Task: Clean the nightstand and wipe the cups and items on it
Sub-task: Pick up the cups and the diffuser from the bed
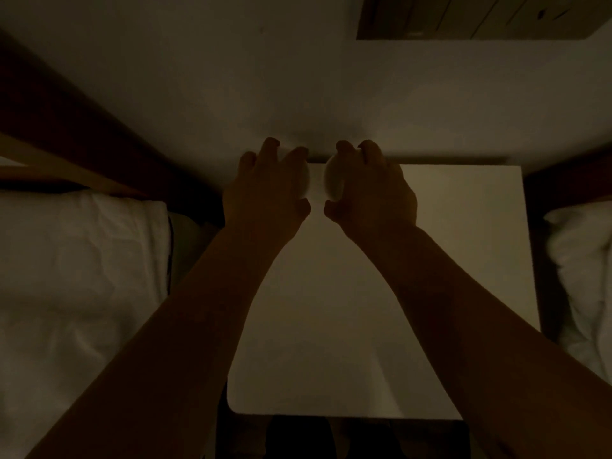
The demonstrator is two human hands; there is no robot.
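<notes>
The room is dim. A white nightstand [430, 260] fills the middle of the view, its far edge against the wall. At its far left corner my left hand [265, 183] curls over a white cup [306, 180], which is almost wholly hidden under the fingers. Right beside it my right hand [371, 187] grips a second white cup [332, 182] from above, its rounded side showing between thumb and fingers. The two cups stand close together, nearly touching. Both forearms reach over the tabletop.
A bed with a white pillow [76, 260] lies to the left. Another white pillow [583, 260] is at the right edge. A wooden panel [463, 18] hangs on the wall, top right. Dark floor shows below the nightstand's near edge.
</notes>
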